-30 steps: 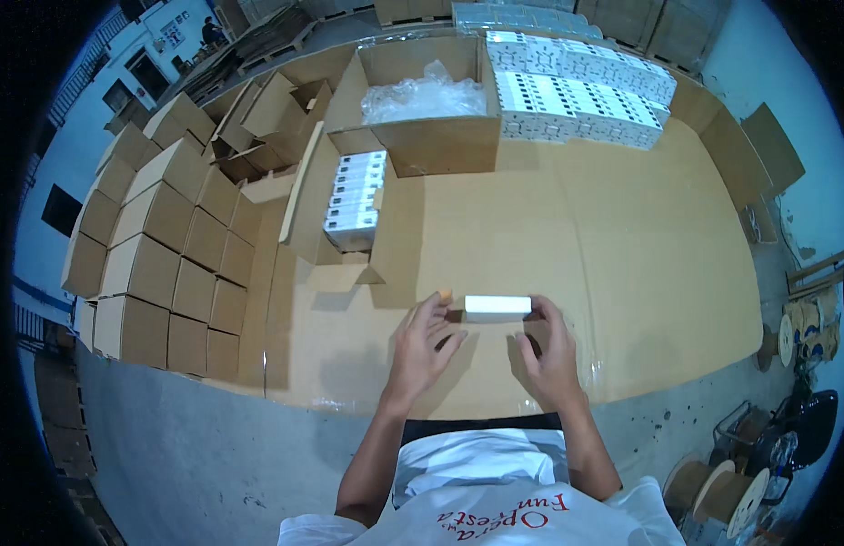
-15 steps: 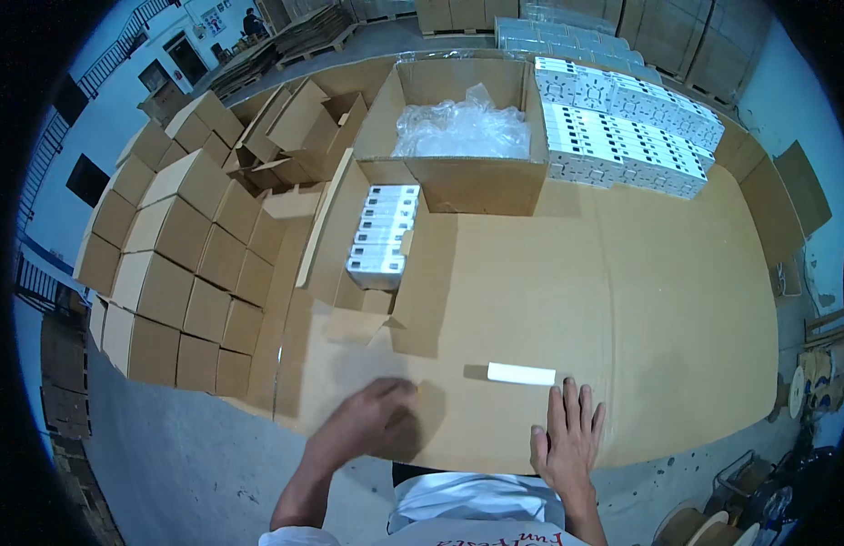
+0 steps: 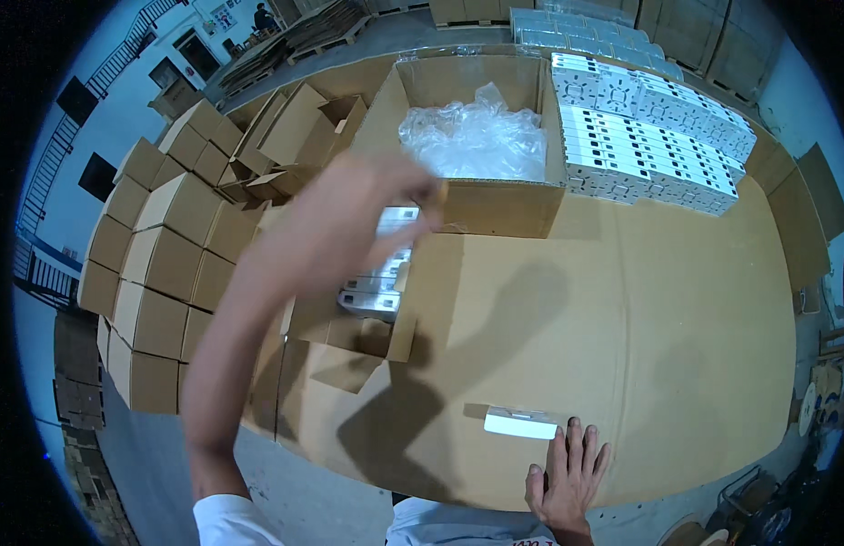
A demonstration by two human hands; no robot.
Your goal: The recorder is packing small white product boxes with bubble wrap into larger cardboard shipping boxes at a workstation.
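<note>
The cardboard-covered counter point(image 3: 640, 346) carries an open carton point(image 3: 386, 300) partly filled with white boxes; the left hand point(image 3: 386, 205) reaches above it, blurred, grip not clear; one small white box point(image 3: 520, 422) lies unpacked, touching the flat, spread right hand point(image 3: 567, 473).

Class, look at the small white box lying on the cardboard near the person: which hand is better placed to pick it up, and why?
The right hand. It rests flat on the cardboard table just beside the small white box, fingertips nearly at its edge. The left hand is raised and stretched away, over the open carton of white boxes.
</note>
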